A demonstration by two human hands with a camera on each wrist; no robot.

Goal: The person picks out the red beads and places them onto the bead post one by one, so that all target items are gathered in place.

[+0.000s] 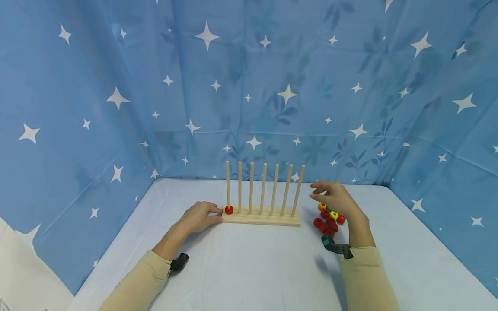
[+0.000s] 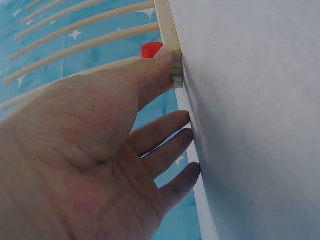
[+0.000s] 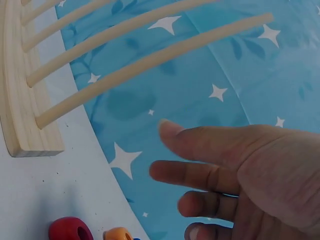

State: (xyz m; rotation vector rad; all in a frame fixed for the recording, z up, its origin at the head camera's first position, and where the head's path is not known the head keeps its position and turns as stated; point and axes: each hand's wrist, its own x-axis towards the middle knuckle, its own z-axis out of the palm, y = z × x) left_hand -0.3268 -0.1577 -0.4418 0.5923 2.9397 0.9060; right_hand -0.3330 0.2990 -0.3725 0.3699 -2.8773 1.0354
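Note:
A wooden peg rack (image 1: 260,221) with a row of several upright pegs stands on the table. One red bead (image 1: 228,210) sits at the bottom of its leftmost peg. My left hand (image 1: 198,217) holds the left end of the base between thumb and index finger; the other fingers (image 2: 172,187) spread beside it, near the tabletop. To the right of the rack, my right hand (image 1: 337,199) hovers with parted fingers and nothing between them. Below it lies a loose group of wooden beads: several red beads (image 1: 331,224), a yellow bead (image 1: 333,215), an orange bead (image 1: 322,207) and a partly hidden green one.
A white cloth covers the table (image 1: 256,268). Blue curtains (image 1: 249,86) with white stars hang behind it and along both sides. Each wrist wears a dark camera mount, such as the right mount (image 1: 337,247).

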